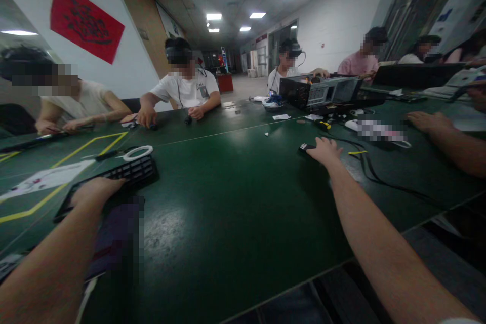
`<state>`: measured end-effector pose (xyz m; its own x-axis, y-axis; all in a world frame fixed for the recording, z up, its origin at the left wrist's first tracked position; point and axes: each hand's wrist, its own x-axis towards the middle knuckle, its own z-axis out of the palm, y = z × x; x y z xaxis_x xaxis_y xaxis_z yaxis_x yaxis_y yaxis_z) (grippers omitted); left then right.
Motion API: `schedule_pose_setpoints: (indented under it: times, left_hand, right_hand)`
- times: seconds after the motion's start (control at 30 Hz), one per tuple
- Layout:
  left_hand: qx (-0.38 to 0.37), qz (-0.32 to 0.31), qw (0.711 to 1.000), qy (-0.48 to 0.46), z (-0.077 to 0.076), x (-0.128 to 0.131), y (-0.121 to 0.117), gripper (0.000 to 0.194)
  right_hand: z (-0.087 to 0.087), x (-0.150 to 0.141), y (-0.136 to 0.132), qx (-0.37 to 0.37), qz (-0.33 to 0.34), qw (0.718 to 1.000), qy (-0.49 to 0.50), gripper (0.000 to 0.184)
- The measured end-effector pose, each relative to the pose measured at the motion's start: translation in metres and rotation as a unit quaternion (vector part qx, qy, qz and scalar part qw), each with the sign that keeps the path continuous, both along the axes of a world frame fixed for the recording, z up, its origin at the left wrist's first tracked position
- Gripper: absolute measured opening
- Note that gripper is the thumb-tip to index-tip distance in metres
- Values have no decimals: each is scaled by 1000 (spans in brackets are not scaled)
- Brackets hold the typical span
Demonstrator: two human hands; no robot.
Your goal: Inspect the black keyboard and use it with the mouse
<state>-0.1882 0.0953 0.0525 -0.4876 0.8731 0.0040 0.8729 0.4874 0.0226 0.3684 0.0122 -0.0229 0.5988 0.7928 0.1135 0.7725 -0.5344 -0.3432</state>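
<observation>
My left hand (pixel 96 191) lies over a black keyboard (pixel 138 171) on the left of the green table. Its thumb stretches across the keys, and the hand seems closed around the board, though most of the fingers are hidden. My right hand (pixel 325 152) reaches far forward on the right, palm down with the fingers spread. At its thumb side is a small black block with pale marks (pixel 304 148), which the thumb seems to touch. A dark purple, partly blurred flat item (pixel 119 233) lies below the keyboard.
A white cable coil (pixel 138 153) lies behind the keyboard, beside a white sheet (pixel 49 178). Black cables (pixel 370 169) and an opened computer case (pixel 322 91) are on the right. A co-worker's hand (pixel 431 121) rests at the right; several people sit around the green table (pixel 228 212).
</observation>
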Motion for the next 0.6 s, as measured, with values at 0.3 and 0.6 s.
schedule_pose_setpoints:
  times: [0.3,0.6]
  left_hand:
    - [98,-230,965,76,-1,75,-30,43]
    - [68,-528,845,-49,-72,168,-125,26]
  right_hand:
    - [-14,-7,6,-36,-1,999,-9,58]
    - [-17,-14,3,-15,-15,1000,-21,52]
